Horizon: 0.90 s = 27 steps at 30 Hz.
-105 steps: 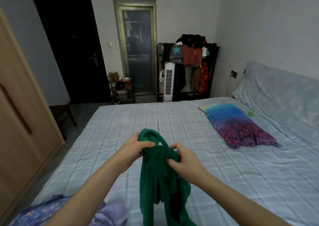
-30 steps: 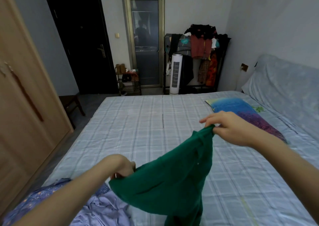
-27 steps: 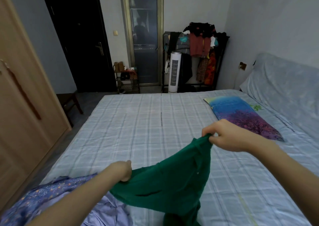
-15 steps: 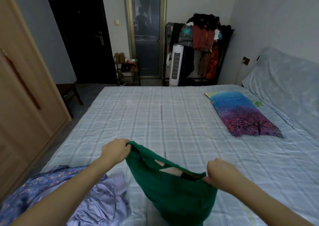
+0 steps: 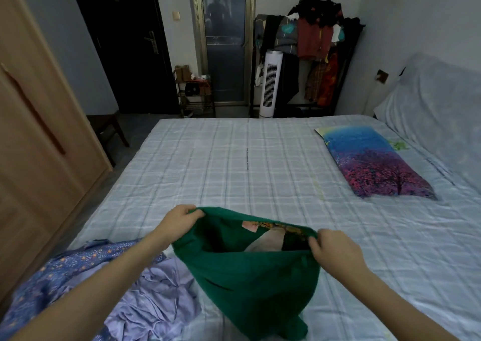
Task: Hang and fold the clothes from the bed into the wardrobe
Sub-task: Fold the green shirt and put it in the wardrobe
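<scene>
The green top (image 5: 250, 278) now hangs level above the bed (image 5: 260, 174); a second ago it slanted, right side high. The left hand (image 5: 179, 218) and right hand (image 5: 330, 249) pinch its edge, likely squaring it to fold. Its lower end is cut off, and the wardrobe (image 5: 39, 145) shows only partly.

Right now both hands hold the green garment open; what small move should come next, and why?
Probably lower the green garment flat onto the bed. The left hand and right hand pinch its top edge apart, and its lower part hangs bunched, so it cannot be folded yet.
</scene>
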### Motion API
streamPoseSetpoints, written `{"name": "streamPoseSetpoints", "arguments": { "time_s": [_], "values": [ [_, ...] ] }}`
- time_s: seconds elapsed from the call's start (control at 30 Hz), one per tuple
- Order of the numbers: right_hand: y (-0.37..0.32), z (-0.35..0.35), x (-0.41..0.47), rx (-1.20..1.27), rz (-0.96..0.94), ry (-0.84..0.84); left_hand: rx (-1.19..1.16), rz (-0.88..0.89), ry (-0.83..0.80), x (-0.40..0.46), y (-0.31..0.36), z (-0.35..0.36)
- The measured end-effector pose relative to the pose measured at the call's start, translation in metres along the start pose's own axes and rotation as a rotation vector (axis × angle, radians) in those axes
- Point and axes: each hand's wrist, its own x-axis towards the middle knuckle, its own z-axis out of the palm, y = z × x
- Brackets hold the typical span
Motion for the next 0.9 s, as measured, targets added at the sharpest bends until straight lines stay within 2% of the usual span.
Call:
{"name": "streamPoseSetpoints", "arguments": {
  "time_s": [0.1, 0.17, 0.23, 0.3, 0.37, 0.43, 0.53, 0.6, 0.7, 0.83, 0.9],
  "values": [
    [0.015, -0.013, 0.022, 0.147, 0.063, 0.102, 0.567, 0.107, -0.032, 0.003, -0.003, -0.014],
    [0.016, -0.020, 0.033, 0.339, 0.031, 0.073, 0.842, 0.047, -0.041, 0.009, -0.004, -0.021],
    [0.008, -0.023, 0.036, 0.552, -0.011, -0.012, 1.024, 0.046, -0.137, 0.012, -0.008, -0.020],
    [-0.007, -0.024, 0.032, 0.628, -0.078, -0.067, 1.076, 0.239, -0.316, 0.013, -0.018, -0.014],
    [-0.020, -0.026, 0.028, 0.608, -0.160, -0.086, 0.932, 0.445, -0.508, 0.009, -0.028, -0.003],
    [-0.023, -0.029, 0.026, 0.602, -0.202, -0.108, 0.842, 0.456, -0.573, 0.002, -0.040, 0.014],
    [-0.022, -0.035, 0.019, 0.520, -0.217, -0.188, 0.762, 0.274, -0.447, -0.009, -0.041, 0.032],
    [-0.024, -0.033, 0.015, 0.450, -0.199, -0.180, 0.749, 0.143, -0.334, -0.009, -0.032, 0.036],
    [-0.032, -0.026, 0.016, 0.392, -0.108, -0.073, 0.811, 0.185, -0.170, -0.004, -0.010, 0.029],
    [-0.039, -0.016, 0.025, 0.189, -0.115, -0.074, 0.793, 0.293, -0.013, -0.004, 0.021, 0.009],
    [-0.039, -0.014, 0.029, 0.119, -0.092, 0.018, 0.850, 0.336, 0.086, -0.005, 0.031, -0.005]
  ]
}}
